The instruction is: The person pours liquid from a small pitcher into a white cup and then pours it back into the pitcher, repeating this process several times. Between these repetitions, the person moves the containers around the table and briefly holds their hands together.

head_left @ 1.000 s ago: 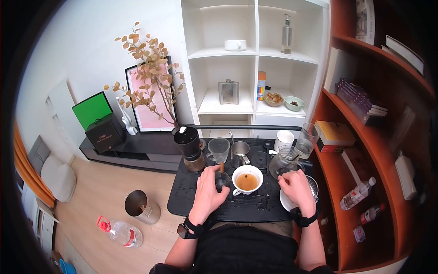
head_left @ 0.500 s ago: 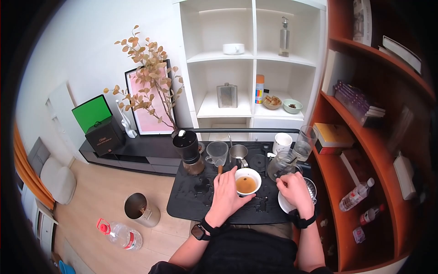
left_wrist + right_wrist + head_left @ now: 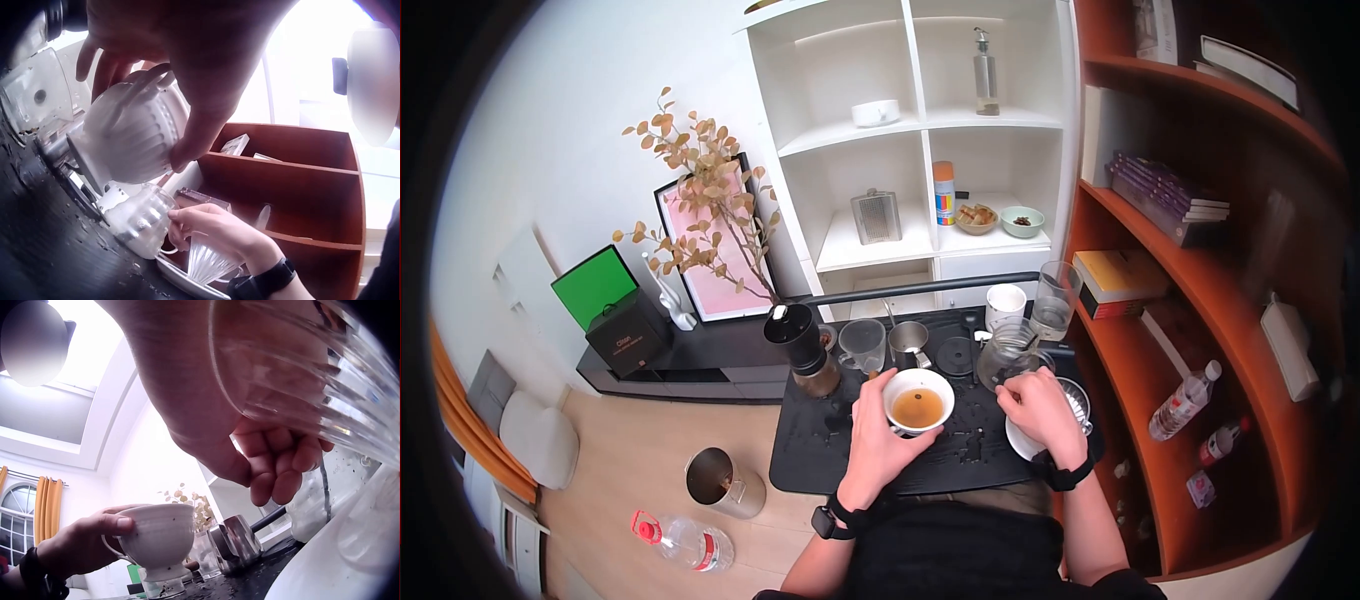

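In the head view my left hand [image 3: 880,440] grips a white cup [image 3: 940,415] of brown liquid from the side, with a dark speck on the surface. Fluted walls and a looped handle show on the cup [image 3: 131,137] in the left wrist view. My right hand [image 3: 1042,410] has curled fingers, right beside a glass jug [image 3: 1000,365] with a dark stick in it. I cannot tell whether it holds anything. Below it are a white saucer [image 3: 1022,442] and a ribbed glass cone [image 3: 1076,402].
Behind the cup, the black wet tray [image 3: 810,470] carries a coffee grinder [image 3: 800,350], a clear cup [image 3: 862,345], a metal pitcher [image 3: 908,345], a white mug [image 3: 1005,303] and a tall glass [image 3: 1055,300]. A bookshelf [image 3: 1120,330] stands close on the right.
My left hand has come from the left side of the tray to the white cup and taken hold of it. The head view has tilted; my right hand stays by the jug.
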